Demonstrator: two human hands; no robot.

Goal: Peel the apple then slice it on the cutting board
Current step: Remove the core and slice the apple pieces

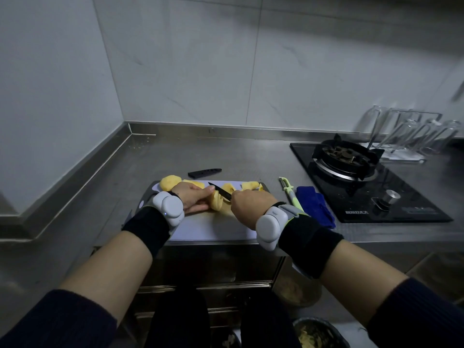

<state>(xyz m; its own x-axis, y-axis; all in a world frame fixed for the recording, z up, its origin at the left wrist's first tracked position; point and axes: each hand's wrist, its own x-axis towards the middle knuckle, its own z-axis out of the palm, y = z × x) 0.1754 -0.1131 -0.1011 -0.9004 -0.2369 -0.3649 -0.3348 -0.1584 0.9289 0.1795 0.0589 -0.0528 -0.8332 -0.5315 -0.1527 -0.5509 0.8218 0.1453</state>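
Observation:
A white cutting board (211, 228) lies on the steel counter. My left hand (194, 198) holds a peeled yellow apple piece (216, 202) down on the board. My right hand (248, 205) grips a black knife (221, 191), whose blade rests on that piece. Several other peeled apple pieces lie along the board's far edge, among them a large one (170, 182) at the left and one (249, 185) at the right.
A black knife sheath (204, 172) lies behind the board. A green peeler (291, 193) and a blue cloth (315, 205) lie to its right, then a black gas hob (364, 182) and a rack of glasses (411, 136). Bins with peelings (319, 334) stand below the counter.

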